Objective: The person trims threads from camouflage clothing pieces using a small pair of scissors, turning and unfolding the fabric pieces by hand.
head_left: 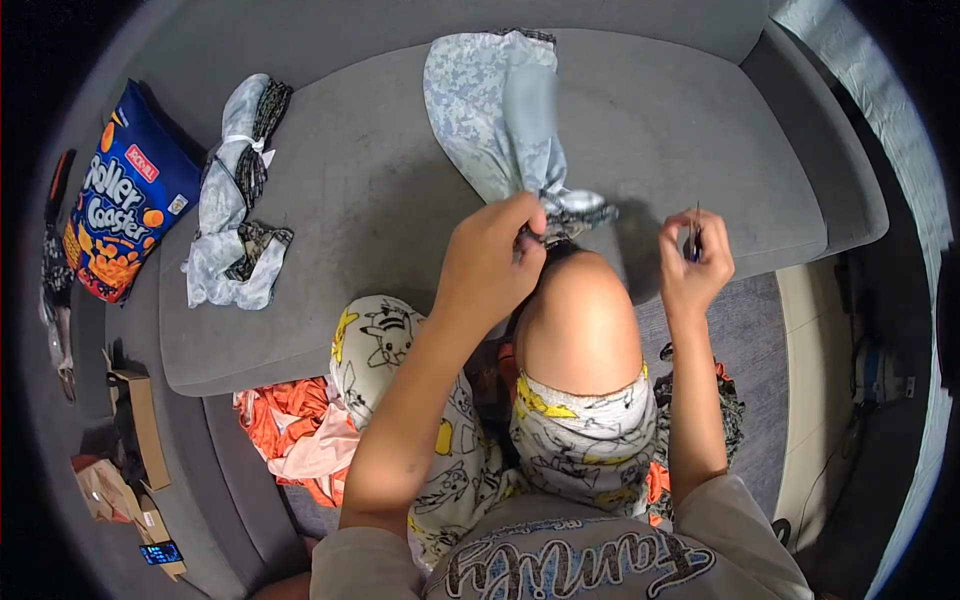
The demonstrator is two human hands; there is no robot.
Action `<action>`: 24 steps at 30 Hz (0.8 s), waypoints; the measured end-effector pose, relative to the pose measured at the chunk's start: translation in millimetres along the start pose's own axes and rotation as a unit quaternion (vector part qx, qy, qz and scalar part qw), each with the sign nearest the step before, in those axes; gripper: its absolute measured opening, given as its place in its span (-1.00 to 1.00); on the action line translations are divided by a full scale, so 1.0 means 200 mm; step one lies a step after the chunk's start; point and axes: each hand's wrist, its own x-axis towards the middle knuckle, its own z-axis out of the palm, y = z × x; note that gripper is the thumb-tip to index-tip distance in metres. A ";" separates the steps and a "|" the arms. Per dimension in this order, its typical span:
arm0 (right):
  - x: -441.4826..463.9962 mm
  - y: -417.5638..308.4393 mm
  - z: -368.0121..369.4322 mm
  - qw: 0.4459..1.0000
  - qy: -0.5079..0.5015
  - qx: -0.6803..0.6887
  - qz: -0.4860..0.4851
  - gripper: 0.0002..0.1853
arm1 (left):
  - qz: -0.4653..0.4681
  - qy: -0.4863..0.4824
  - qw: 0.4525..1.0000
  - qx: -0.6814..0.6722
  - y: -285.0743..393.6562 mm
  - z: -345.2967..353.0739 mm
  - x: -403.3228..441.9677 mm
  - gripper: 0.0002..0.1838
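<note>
A light blue-grey camouflage cloth [480, 110] with a dark patterned edge lies across the couch seat, its near end bunched beside my raised bare knee. My left hand [490, 250] is closed at this bunched end, pinching a dark part of it, though the fingers partly hide the grip. To the right, apart from the cloth, my right hand [697, 262] is closed around a small thin tool [696, 235] with a pointed tip facing up. Its exact kind is too small to tell.
A rolled, tied camouflage bundle [225, 200] rests on the couch's left side, beside a blue snack-bag pillow [125, 195]. Orange cloth [295, 425] lies below the couch's front edge. Cardboard boxes [140, 430] and a lit phone-like display [161, 552] are at the left.
</note>
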 end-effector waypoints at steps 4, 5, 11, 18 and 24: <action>-0.07 -0.11 -0.03 0.976 -0.177 0.100 0.084 -0.75 | -0.030 0.046 0.988 -0.142 0.04 0.08 -0.09 -0.85; -0.06 -0.13 -0.02 0.976 -0.173 0.101 0.084 -0.75 | -0.021 0.026 0.988 -0.149 0.03 0.10 -0.08 -0.80; 0.04 -0.05 0.14 0.921 -0.315 0.197 0.118 -0.54 | -0.065 0.011 0.978 -0.198 0.02 0.12 -0.03 -0.84; -0.01 -0.07 0.19 0.899 -0.277 0.292 0.171 -0.65 | -0.071 0.091 0.956 -0.269 0.01 0.18 0.02 -0.90; 0.01 0.01 0.02 0.990 -0.085 0.089 0.072 -0.82 | 0.027 0.076 0.997 -0.016 0.08 0.02 -0.07 -0.90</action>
